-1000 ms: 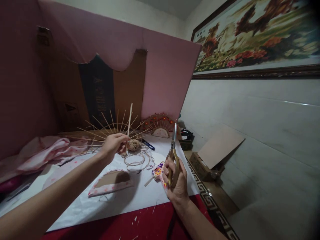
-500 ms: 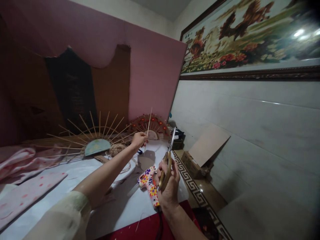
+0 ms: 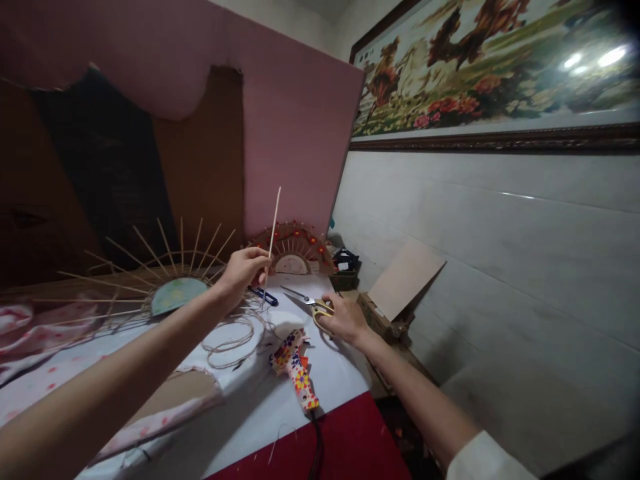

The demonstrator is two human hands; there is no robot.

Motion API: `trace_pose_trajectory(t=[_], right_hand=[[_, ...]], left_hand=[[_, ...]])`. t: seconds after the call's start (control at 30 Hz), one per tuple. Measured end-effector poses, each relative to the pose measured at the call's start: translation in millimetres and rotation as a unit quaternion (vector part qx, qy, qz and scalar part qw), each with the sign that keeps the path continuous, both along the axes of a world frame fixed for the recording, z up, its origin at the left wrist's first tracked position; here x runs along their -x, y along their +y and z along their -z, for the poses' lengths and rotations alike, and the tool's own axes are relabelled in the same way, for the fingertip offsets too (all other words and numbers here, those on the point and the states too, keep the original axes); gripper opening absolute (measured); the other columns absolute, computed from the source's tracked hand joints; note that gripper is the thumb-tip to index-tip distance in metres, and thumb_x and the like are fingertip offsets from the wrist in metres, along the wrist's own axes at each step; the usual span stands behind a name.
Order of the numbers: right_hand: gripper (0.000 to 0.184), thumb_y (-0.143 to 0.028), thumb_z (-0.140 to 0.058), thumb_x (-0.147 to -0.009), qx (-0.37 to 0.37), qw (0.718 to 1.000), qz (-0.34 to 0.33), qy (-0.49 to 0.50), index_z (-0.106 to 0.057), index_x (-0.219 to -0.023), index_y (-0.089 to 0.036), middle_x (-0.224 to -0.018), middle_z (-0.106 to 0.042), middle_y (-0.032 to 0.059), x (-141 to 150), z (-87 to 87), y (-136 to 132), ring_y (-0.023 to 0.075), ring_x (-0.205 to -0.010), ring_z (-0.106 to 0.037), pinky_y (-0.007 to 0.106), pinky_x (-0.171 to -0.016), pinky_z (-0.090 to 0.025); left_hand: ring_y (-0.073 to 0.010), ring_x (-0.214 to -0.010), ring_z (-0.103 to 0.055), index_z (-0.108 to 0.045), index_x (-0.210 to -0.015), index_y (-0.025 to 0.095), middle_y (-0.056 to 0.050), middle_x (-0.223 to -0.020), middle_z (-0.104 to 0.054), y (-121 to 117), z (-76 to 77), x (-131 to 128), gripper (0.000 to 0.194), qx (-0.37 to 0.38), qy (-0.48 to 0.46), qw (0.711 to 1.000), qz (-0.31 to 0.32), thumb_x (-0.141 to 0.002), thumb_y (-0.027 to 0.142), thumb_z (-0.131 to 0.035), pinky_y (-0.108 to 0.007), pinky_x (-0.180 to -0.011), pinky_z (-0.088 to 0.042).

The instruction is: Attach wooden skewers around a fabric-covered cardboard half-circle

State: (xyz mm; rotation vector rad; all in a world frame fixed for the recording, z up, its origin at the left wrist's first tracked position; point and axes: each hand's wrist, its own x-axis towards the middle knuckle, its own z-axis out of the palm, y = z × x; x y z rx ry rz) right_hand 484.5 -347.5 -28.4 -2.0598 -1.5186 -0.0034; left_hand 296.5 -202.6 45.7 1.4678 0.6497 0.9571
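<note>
My left hand (image 3: 249,270) pinches a thin wooden stick (image 3: 275,223) that points upward above the back of the table. My right hand (image 3: 344,317) is closed on the gold handles of a pair of scissors (image 3: 309,303), low over the white tabletop, with the blades parted and pointing left. Just below the scissors lies a flower-patterned glue gun (image 3: 295,370) with a black cord. Beyond my left forearm is a half-round green piece (image 3: 179,295) with several sticks fanning out of it. A dark blue utility knife (image 3: 264,296) lies beside the left hand.
Loops of twine (image 3: 231,343) lie on the white sheet (image 3: 240,413). A half-round cardboard piece edged in dotted fabric (image 3: 175,400) is partly under my left arm. At the back stands a fan-shaped piece with red decorations (image 3: 293,263). A cardboard box (image 3: 377,313) sits right of the table.
My right hand has lowered the scissors from upright to the tabletop, away from the glue gun. My left hand still holds the stick. The view has swung to the right.
</note>
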Motion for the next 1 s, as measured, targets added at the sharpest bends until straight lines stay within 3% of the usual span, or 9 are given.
trace_pose_trajectory(t=[0.13,0.27,0.4,0.57,0.67,0.77,0.9,1.0], right_hand=[[0.039,-0.021,-0.063,-0.067,-0.024,0.987,-0.161,0.000,-0.060,-0.106,-0.019,-0.088,-0.068,0.0037,12.9,-11.1,-7.7,0.0165,-0.076,-0.061,0.026,-0.070,-0.043],[0.034,-0.015,-0.062,-0.068,-0.031,0.958,-0.284,-0.035,-0.061,-0.102,-0.017,-0.090,-0.067,0.0041,59.9,-19.2,4.3,0.0150,-0.076,-0.059,0.023,-0.068,-0.041],[0.031,-0.020,-0.061,-0.071,0.007,0.936,-0.335,-0.107,-0.060,-0.102,-0.019,-0.090,-0.066,0.0033,114.1,-14.7,42.3,0.0162,-0.078,-0.058,0.023,-0.066,-0.038],[0.020,-0.022,-0.060,-0.074,0.020,0.931,-0.337,-0.137,-0.060,-0.094,-0.018,-0.091,-0.065,0.0055,156.8,0.1,81.0,0.0178,-0.084,-0.057,0.025,-0.071,-0.039],[0.014,-0.018,-0.061,-0.072,0.021,0.939,-0.315,-0.134,-0.063,-0.086,-0.019,-0.091,-0.064,0.0053,164.4,4.9,85.0,0.0184,-0.086,-0.056,0.027,-0.074,-0.039],[0.006,-0.023,-0.061,-0.072,0.008,0.963,-0.249,-0.105,-0.065,-0.076,-0.021,-0.088,-0.064,0.0039,146.2,-0.3,84.8,0.0187,-0.088,-0.056,0.028,-0.078,-0.040],[0.016,-0.025,-0.052,-0.082,-0.048,0.997,-0.054,-0.013,-0.066,-0.084,-0.018,-0.094,-0.063,0.0071,72.2,-16.9,89.8,0.0193,-0.094,-0.056,0.030,-0.084,-0.040],[0.024,-0.022,-0.057,-0.079,-0.102,0.986,0.102,0.082,-0.061,-0.102,-0.014,-0.103,-0.060,0.0109,3.4,-22.9,94.2,0.0230,-0.102,-0.054,0.035,-0.089,-0.040]], left_hand=[[-0.0067,-0.033,-0.044,-0.059,-0.066,0.012,-0.002,-0.049,-0.059,-22.7,-22.8,47.4,0.007,-0.011,-0.025,1.000,-0.007,-0.062,0.015,-0.064,-0.016,-0.030,-0.024],[-0.0069,-0.032,-0.044,-0.059,-0.065,0.012,-0.002,-0.049,-0.059,-37.8,-36.6,82.6,0.007,-0.004,-0.064,0.998,-0.007,-0.062,0.014,-0.065,-0.016,-0.030,-0.027],[-0.0070,-0.033,-0.044,-0.059,-0.065,0.012,-0.002,-0.048,-0.058,-51.2,-36.8,108.8,0.007,0.003,-0.085,0.996,-0.031,-0.063,0.013,-0.065,-0.016,-0.030,-0.028],[-0.0066,-0.035,-0.044,-0.060,-0.068,0.012,-0.002,-0.051,-0.059,-69.4,-25.5,135.8,0.007,0.020,-0.084,0.995,-0.047,-0.065,0.016,-0.065,-0.015,-0.030,-0.029],[-0.0065,-0.036,-0.045,-0.060,-0.069,0.013,-0.002,-0.053,-0.060,-75.8,-18.9,144.8,0.008,0.038,-0.079,0.995,-0.046,-0.066,0.017,-0.066,-0.015,-0.031,-0.029],[-0.0055,-0.036,-0.042,-0.059,-0.070,0.013,-0.001,-0.054,-0.060,-77.9,-13.2,147.4,0.008,0.058,-0.074,0.995,-0.020,-0.068,0.018,-0.066,-0.014,-0.031,-0.028],[-0.0041,-0.035,-0.040,-0.058,-0.067,0.014,-0.001,-0.057,-0.061,-77.8,-5.1,146.7,0.012,0.079,-0.037,0.996,0.008,-0.070,0.023,-0.066,-0.014,-0.031,-0.026],[-0.0049,-0.035,-0.040,-0.060,-0.071,0.014,-0.001,-0.055,-0.060,-77.3,1.8,145.0,0.013,0.088,-0.006,0.996,0.020,-0.070,0.026,-0.066,-0.015,-0.031,-0.024]])
